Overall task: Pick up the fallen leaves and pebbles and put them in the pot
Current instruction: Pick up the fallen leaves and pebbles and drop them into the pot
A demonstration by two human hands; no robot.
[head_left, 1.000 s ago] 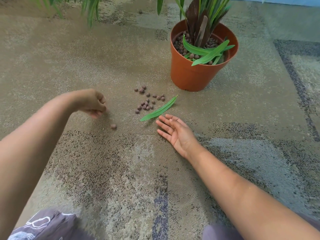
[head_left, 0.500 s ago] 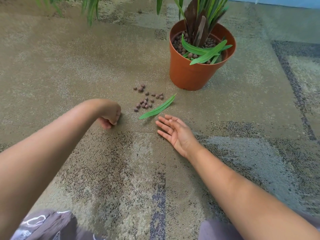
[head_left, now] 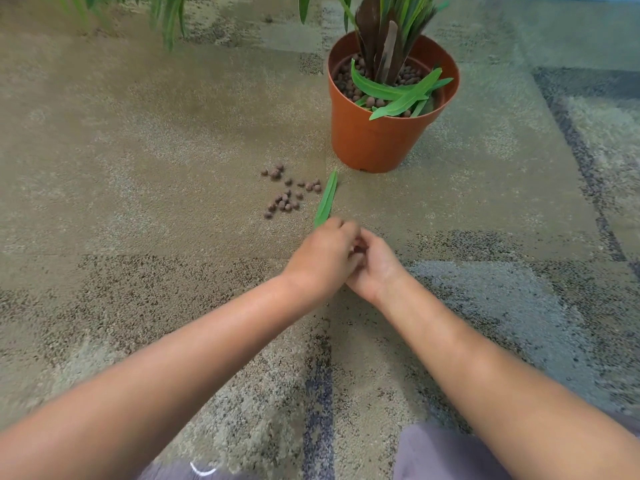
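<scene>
An orange pot (head_left: 377,147) with a plant, brown pebbles and several green leaves in it stands on the carpet. In front of it, to its left, lie a loose cluster of brown pebbles (head_left: 287,194) and one fallen green leaf (head_left: 326,199). My left hand (head_left: 322,258) has its fingers bunched, their tips pressed into the cupped, upturned palm of my right hand (head_left: 379,271). Both hands meet just below the leaf's near tip. The stray pebble that lay alone on the carpet is gone from view. What lies in the right palm is hidden.
Patterned beige and grey carpet (head_left: 173,168) covers the floor. Hanging green leaves of another plant (head_left: 169,15) reach in at the top left. My knees (head_left: 433,452) show at the bottom edge.
My left hand closed over the lone pebble at the left, then swung right to my right hand. The right palm curled up under it. The view shifted slightly.
</scene>
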